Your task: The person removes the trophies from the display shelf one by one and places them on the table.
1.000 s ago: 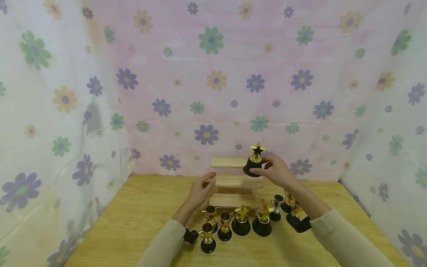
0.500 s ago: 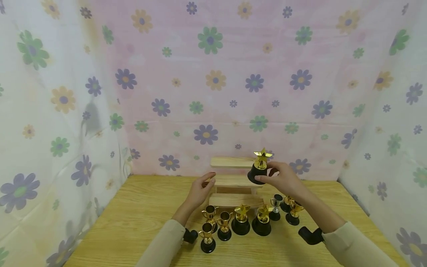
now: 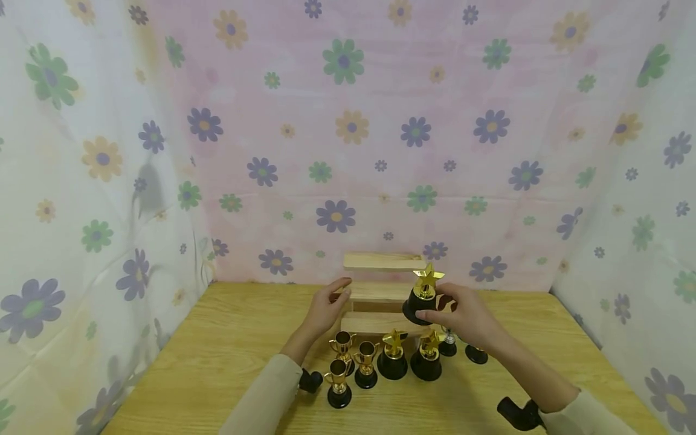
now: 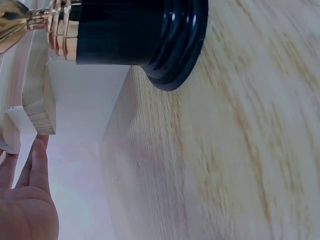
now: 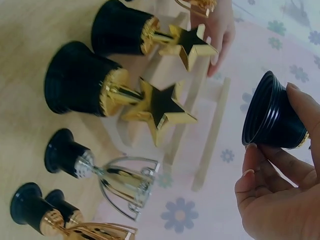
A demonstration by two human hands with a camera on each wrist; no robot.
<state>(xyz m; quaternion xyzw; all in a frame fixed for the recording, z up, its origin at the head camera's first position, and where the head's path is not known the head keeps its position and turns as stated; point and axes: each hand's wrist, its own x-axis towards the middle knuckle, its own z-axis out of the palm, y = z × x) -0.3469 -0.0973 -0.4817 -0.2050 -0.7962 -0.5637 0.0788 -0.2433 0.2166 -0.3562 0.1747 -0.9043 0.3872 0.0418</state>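
Observation:
My right hand [image 3: 462,314] holds a star trophy [image 3: 421,305] by its black base, thumb on the near side; its gold star points up. It overlaps the right end of a three-step wooden rack [image 3: 380,324] in the head view. In the right wrist view, the trophy's hollow underside faces left between thumb and fingers. My left hand [image 3: 324,311] is at the rack's left side, its fairly straight fingers right at the step ends. In the left wrist view, its fingertips meet the wooden edges, and a gold cup's black base [image 4: 125,35] looms close.
Before the rack stand two star trophies [image 3: 393,362] and several gold cups [image 3: 338,393]. A silver cup [image 5: 125,182] and more gold cups [image 5: 95,231] stand to the right, partly hidden by my right hand in the head view. Flowered cloth [image 3: 348,163] surrounds the wooden table [image 3: 217,362].
My right hand has lowered the star trophy from beside the top step to in front of the lower steps, and the star has turned. The left hand stays at the rack.

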